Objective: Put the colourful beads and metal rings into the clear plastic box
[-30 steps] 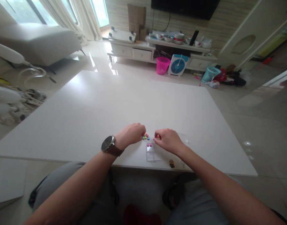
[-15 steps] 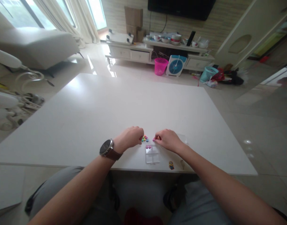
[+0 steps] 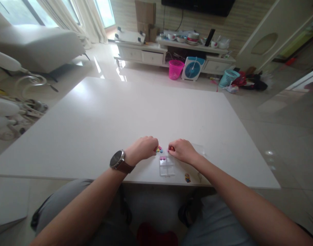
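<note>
Because the coloured pieces [image 3: 159,149] are small, handle them with a light, precise pinch. They lie on the white table [image 3: 136,109] in a loose group beside the left hand [image 3: 146,147], whose fingers are curled; its fingertips are hidden, so a grip cannot be confirmed. The right hand [image 3: 182,149], to the right, has thumb and forefinger narrowed, with pink at the tips; whether a piece is clamped cannot be told. On the near side sits a clear divided box [image 3: 167,166], pink pieces [image 3: 162,158] in its far-left compartment. Keep both wrists clear of its rim; avoid knocking the clear lid-like tray [image 3: 199,148], right.
</note>
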Action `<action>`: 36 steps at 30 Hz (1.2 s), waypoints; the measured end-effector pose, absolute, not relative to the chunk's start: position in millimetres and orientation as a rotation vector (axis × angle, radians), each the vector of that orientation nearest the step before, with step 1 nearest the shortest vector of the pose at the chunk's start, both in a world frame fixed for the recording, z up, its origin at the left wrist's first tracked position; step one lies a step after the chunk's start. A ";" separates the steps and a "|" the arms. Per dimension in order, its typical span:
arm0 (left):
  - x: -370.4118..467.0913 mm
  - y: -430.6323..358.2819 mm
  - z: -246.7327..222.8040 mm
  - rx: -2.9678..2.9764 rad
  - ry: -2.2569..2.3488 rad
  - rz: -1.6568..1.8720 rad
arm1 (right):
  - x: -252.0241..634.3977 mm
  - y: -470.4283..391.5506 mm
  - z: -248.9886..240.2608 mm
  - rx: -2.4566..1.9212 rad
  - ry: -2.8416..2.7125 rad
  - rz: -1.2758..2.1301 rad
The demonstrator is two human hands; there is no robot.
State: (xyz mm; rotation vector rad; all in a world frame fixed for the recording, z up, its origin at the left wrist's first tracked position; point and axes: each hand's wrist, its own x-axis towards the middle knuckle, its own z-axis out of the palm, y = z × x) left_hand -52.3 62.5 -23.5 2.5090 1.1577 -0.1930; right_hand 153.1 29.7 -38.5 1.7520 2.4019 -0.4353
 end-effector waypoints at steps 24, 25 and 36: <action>-49.5 59.5 -23.1 2.554 1.167 -0.194 | 131.6 10.9 -43.0 1.389 2.624 -0.560; -49.7 59.7 -23.6 2.554 1.168 -0.195 | 130.9 11.3 -43.2 1.389 2.617 -0.558; -49.6 59.0 -25.4 2.561 1.169 -0.181 | 139.1 14.4 -43.2 1.429 2.693 -0.573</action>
